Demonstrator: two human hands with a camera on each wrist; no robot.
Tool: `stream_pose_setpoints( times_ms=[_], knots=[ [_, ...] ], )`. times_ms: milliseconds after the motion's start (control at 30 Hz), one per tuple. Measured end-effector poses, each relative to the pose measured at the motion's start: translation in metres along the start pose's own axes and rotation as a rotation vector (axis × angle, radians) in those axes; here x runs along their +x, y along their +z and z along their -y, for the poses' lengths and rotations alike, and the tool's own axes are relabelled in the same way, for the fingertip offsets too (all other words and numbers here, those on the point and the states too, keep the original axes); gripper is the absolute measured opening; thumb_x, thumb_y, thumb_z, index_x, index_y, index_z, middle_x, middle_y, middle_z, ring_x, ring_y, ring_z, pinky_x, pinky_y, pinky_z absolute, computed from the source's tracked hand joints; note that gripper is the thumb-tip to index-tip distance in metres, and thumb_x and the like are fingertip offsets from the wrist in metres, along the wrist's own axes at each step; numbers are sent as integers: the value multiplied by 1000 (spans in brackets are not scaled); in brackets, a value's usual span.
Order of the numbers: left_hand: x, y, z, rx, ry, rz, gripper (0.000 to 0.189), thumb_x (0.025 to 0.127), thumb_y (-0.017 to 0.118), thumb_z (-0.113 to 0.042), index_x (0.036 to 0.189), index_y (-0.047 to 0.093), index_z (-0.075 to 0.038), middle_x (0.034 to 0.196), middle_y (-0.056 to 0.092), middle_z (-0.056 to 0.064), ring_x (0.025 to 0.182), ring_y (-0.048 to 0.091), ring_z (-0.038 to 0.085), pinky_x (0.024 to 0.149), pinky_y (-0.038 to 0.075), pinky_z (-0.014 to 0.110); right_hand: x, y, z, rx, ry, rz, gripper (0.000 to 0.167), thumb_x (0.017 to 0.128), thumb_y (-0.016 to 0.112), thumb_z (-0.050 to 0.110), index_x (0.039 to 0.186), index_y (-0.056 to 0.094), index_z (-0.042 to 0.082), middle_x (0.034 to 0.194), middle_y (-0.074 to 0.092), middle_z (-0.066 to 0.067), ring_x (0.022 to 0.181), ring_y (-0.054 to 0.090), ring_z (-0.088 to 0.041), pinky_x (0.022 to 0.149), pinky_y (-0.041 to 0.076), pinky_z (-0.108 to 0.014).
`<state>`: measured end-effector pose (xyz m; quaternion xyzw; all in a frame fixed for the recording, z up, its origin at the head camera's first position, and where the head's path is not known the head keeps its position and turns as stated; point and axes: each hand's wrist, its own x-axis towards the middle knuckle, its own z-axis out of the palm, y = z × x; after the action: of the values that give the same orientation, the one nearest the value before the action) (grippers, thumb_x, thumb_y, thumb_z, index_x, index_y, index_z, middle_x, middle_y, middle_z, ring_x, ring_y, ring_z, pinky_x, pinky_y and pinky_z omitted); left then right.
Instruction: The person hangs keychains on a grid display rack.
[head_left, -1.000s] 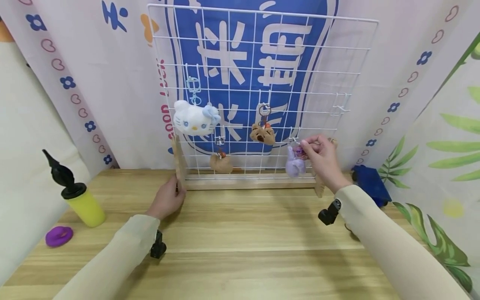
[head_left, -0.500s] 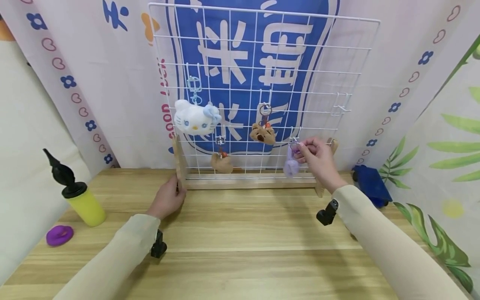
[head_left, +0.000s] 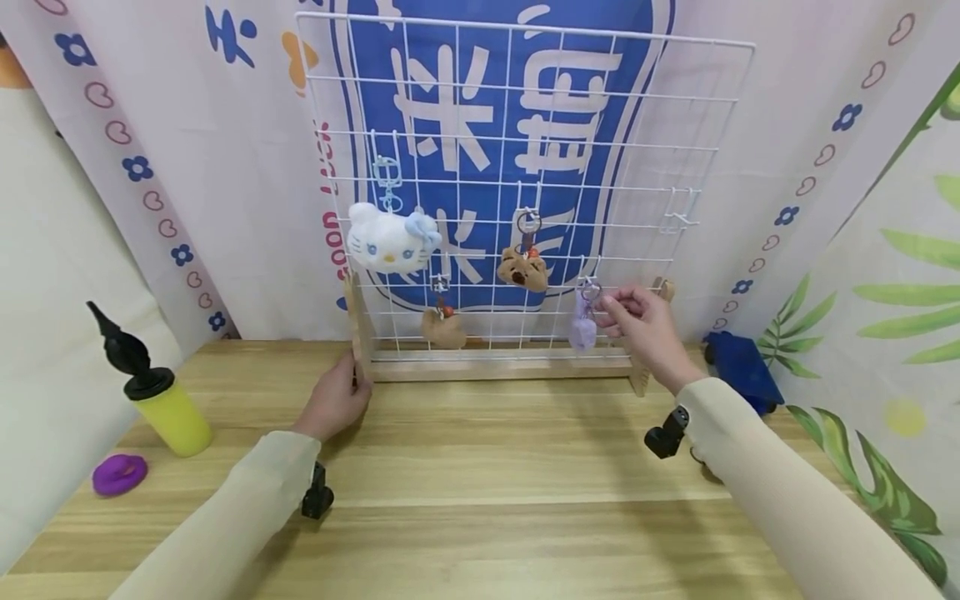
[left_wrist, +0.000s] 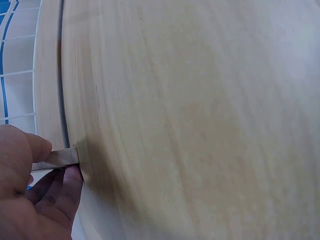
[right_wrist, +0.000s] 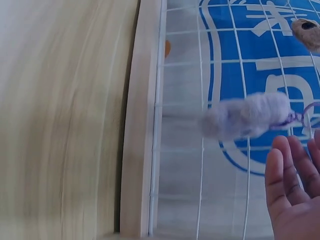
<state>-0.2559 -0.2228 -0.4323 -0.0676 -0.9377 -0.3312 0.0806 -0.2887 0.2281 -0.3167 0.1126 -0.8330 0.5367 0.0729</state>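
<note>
On the left, my left hand (head_left: 335, 398) grips the wooden foot (left_wrist: 62, 158) of the grid rack, thumb on one side and fingers on the other. A small purple plush keychain (head_left: 582, 323) hangs by its ring from a hook low on the right of the white wire grid (head_left: 480, 179). Right beside that ring is my right hand (head_left: 641, 325). In the right wrist view its fingers (right_wrist: 279, 172) are fairly straight, next to the slightly blurred plush, with nothing held between them.
Also hanging on the grid are a white cat-face plush (head_left: 393, 240), a brown bear-head keychain (head_left: 523, 269) and a tan plush keychain (head_left: 444, 328). A bare hook (head_left: 677, 218) is at right. A yellow hand pump (head_left: 174, 412) and purple ring-shaped item (head_left: 120, 475) stand left; a dark blue object (head_left: 742, 371) sits right.
My right hand has let go of the purple keychain's ring and drawn slightly right; the plush now hangs from the hook. My left hand has stayed on the wooden foot.
</note>
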Motion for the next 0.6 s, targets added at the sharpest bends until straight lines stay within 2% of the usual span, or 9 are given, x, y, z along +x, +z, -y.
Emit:
stream_pose_setpoints(
  times_ms=[167,367,600],
  knots=[
    [0,-1,-1,0,6,-1,51,101,54,-5,144,38,17,127,62,40,104,66,41,87,59,55,-12,-21,-4,-81,18,43,39,111,51,29,130,55,-4,117,71,-8,91,69,-2,79,60,-16],
    [2,-3,0,3,20,-14,51,100,54,-4,144,38,18,127,62,41,100,65,40,84,59,54,-28,-48,-15,-243,-2,91,38,111,52,31,126,59,-2,121,72,-23,90,69,1,79,61,-21],
    [2,-1,2,9,9,0,50,100,54,-5,142,39,18,126,62,40,100,65,40,86,58,55,-59,-67,-31,-386,-1,190,29,109,57,24,120,64,-2,109,75,-18,85,69,-2,77,62,-25]
  ],
)
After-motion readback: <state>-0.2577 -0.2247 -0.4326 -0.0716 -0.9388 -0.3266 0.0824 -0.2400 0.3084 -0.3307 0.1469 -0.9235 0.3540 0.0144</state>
